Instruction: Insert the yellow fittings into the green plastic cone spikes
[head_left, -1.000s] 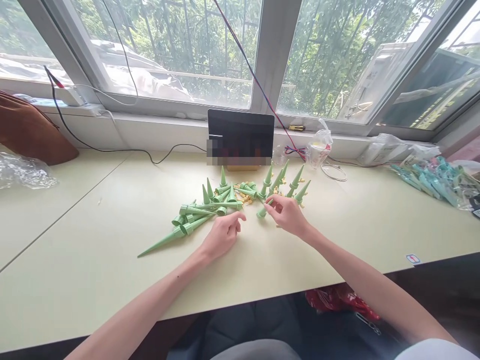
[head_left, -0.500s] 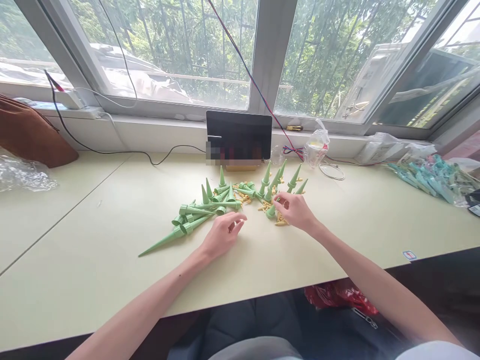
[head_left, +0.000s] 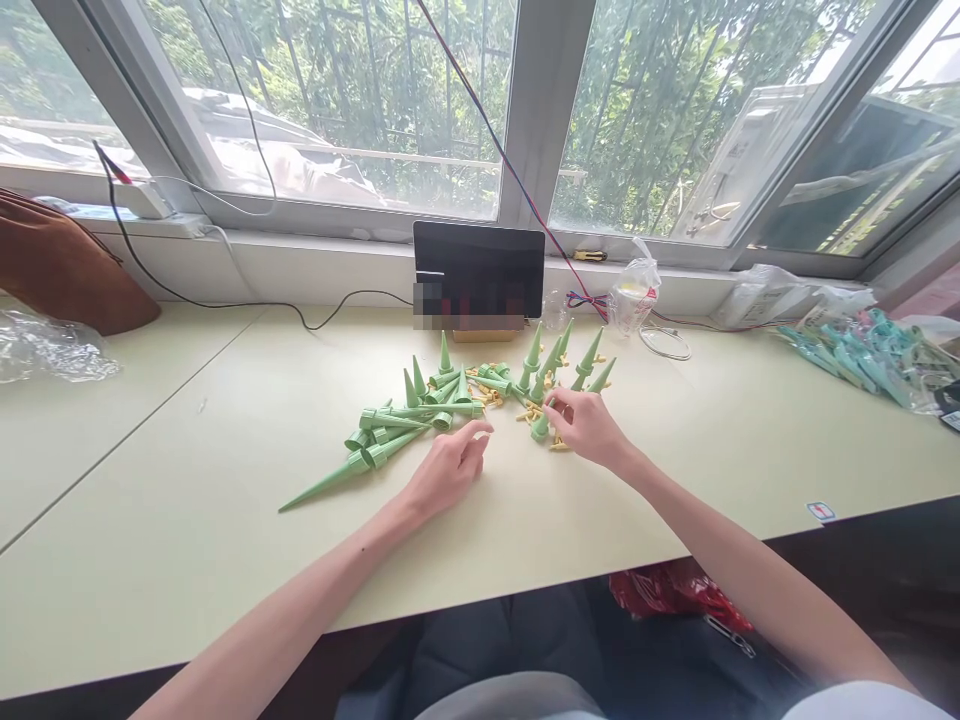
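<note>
My right hand (head_left: pixel 589 425) has its fingers closed around the upper part of a green plant-watering spike (head_left: pixel 539 430). That spike stands on its wide collar; the fingers hide most of its cone. Small yellow plastic pieces (head_left: pixel 531 411) lie beside it. Several other green spikes (head_left: pixel 532 355) stand point up just behind this hand, some with yellow pieces on their sides. My left hand (head_left: pixel 450 468) rests on the table, fingers loosely curled and apart, with nothing seen in them. Beyond and left of it lies a pile of green spikes (head_left: pixel 397 418).
A dark-screened tablet (head_left: pixel 480 265) stands at the back of the table (head_left: pixel 225 560). To its right are a bagged cup (head_left: pixel 634 295) and a coiled white cable (head_left: pixel 664 344). Teal plastic pieces (head_left: pixel 862 355) lie far right; a brown bag (head_left: pixel 67 265) sits far left.
My right hand has shifted very slightly left, and the base of the spike at its fingers has moved a little with it. My left hand's fingers have changed their curl slightly.
</note>
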